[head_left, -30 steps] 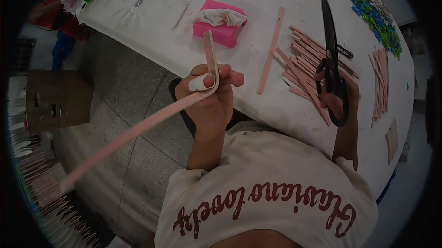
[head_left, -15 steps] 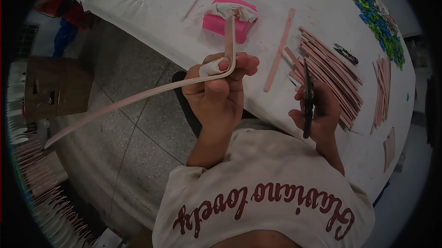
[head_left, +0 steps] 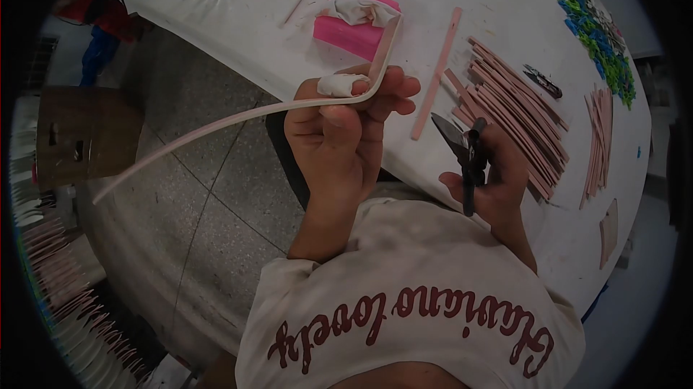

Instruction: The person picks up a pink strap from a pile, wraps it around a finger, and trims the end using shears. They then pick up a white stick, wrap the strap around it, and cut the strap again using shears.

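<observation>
Left hand [head_left: 338,140]: closed round one bent pink strip [head_left: 245,112], its raised end overlapping my view of the pink box [head_left: 346,36]. Right hand [head_left: 507,179]: gripping black scissors [head_left: 472,165], nearer me than the box; blade gap, cannot tell. Worktop [head_left: 253,42], right of the box: one loose strip [head_left: 436,75], then a strip heap [head_left: 518,118] crowding my right fingers.

On table [head_left: 245,35] — box [head_left: 345,39] left, strips [head_left: 516,116] right
</observation>
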{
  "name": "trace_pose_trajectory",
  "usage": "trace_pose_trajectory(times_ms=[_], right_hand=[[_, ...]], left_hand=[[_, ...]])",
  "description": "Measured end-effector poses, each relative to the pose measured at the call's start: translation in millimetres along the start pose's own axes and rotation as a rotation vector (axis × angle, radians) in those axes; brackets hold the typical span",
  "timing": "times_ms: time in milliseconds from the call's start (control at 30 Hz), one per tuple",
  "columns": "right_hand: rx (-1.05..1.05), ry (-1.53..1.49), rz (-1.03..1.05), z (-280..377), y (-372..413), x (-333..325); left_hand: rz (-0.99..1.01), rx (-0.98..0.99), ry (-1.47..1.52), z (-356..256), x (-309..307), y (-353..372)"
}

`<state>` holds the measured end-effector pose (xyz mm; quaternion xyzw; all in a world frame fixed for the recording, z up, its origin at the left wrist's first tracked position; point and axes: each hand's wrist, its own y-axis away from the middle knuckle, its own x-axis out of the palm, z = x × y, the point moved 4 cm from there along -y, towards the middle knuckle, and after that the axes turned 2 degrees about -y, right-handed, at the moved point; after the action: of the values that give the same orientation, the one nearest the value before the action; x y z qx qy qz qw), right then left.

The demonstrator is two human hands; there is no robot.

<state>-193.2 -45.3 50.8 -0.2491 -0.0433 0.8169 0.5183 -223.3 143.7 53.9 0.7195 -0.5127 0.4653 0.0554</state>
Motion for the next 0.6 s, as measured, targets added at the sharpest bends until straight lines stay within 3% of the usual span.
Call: trace_pose_trajectory(times_ms=[200, 300, 600], right_hand=[[-0.002, 0.037, -0.034, -2, 2, 0], [-0.001, 0.073, -0.031, -1, 2, -1], [-0.079, 0.259, -0.085, 8, 3, -1]], left_hand=[[0.001, -0.188, 0.291, 3, 5, 0], [-0.007, -0.127, 0.120, 3, 4, 1], [-0.019, -0.012, 0.015, -2, 7, 2]])
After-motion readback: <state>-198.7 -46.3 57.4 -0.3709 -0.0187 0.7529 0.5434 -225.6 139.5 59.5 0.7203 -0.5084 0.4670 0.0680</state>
